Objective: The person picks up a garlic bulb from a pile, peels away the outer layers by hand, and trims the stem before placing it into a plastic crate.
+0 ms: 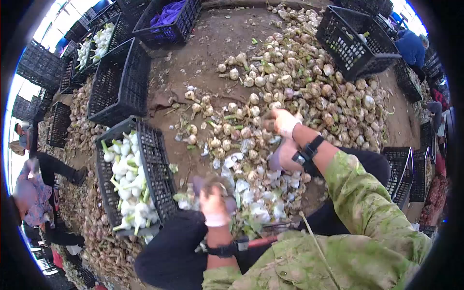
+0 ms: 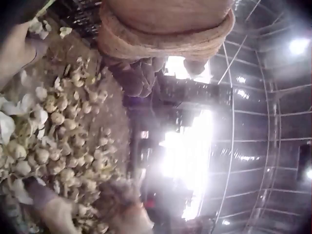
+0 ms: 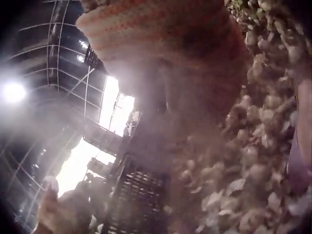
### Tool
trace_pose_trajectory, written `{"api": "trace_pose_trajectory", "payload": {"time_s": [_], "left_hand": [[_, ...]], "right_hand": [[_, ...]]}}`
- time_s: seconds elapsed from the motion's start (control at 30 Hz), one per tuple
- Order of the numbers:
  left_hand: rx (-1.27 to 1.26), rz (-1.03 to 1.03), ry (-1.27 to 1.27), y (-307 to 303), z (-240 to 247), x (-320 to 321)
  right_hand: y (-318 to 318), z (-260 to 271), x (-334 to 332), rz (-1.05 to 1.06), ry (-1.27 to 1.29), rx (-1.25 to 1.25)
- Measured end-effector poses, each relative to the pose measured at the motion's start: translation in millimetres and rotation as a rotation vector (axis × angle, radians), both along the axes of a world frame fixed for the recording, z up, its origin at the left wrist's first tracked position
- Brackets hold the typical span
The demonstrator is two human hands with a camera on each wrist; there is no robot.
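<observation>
My left hand (image 1: 213,205), in a pale orange glove with soiled grey fingertips, is low in front of my left knee, beside my left shoe. In the left wrist view its grey fingers (image 2: 134,80) are bent below the glove cuff; what lies inside them is hidden. My right hand (image 1: 282,122), gloved alike, reaches forward past my right shoe (image 1: 276,157), its fingertips right at the near side of a heap of unpeeled garlic bulbs (image 1: 319,89). In the right wrist view the glove (image 3: 165,44) is blurred. Loose white garlic skins (image 1: 261,210) lie between the shoes.
A black crate of cleaned white garlic (image 1: 157,166) stands at my left, with another black crate (image 1: 118,82) behind it. A tilted crate (image 1: 355,43) stands against the heap at the upper right. Other people sit at both sides, among more garlic (image 1: 104,241).
</observation>
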State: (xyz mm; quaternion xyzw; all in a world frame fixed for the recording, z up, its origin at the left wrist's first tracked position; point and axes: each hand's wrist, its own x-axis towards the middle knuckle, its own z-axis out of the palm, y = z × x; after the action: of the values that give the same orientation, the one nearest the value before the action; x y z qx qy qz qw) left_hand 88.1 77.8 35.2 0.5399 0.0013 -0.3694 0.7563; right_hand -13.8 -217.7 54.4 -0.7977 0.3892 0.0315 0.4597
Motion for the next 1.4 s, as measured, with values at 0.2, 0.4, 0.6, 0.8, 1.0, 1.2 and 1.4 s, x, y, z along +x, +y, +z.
{"api": "trace_pose_trajectory", "payload": {"time_s": [0.2, 0.4, 0.6, 0.8, 1.0, 1.2, 1.4], "left_hand": [[0.522, -0.207, -0.440, -16, -52, 3], [0.549, -0.081, 0.171, -17, -85, 17], [0.234, -0.030, 0.723, 34, -141, 5], [0.271, 0.055, 0.290, -4, -107, 6], [0.048, -0.050, 0.140, -46, -15, 11], [0.211, -0.396, -0.884, -45, 40, -37], [0.219, -0.399, -1.005, -24, 88, -65]], "right_hand": [[-151, -38, 118, -0.065, 0.369, -0.467], [-273, -138, 205, 0.470, 0.803, -0.943], [-312, -212, 222, 0.325, 0.902, -0.776], [-227, -131, 160, -0.120, 0.141, -0.701], [-37, -35, 38, -0.368, -0.382, 0.153], [116, 39, -48, -0.301, -0.494, 0.428], [156, 70, -64, -0.461, -0.675, 0.683]]}}
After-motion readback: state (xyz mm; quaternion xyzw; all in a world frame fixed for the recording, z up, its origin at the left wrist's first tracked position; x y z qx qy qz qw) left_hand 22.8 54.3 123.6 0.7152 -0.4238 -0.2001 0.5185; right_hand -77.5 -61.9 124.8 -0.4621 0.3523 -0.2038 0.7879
